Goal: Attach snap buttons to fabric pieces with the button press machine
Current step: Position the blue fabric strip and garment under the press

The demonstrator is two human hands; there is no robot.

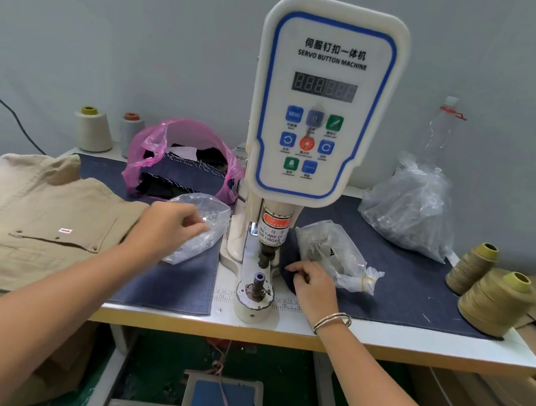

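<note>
The white servo button machine (323, 107) stands at the table's middle, its lower die post (258, 282) sticking up in front. My left hand (170, 227) reaches into a clear plastic bag (202, 228) left of the machine, fingers curled inside its mouth. My right hand (311, 286) pinches the edge of a dark blue fabric piece (288, 271) just right of the die. A second clear bag of small parts (334, 257) lies behind my right hand.
A tan garment (33, 221) lies at the left. A pink bag of dark fabric (183, 160) sits behind. Thread cones (493, 301) stand at the right, two more (92, 130) at the back left. A foot pedal (221, 402) lies below.
</note>
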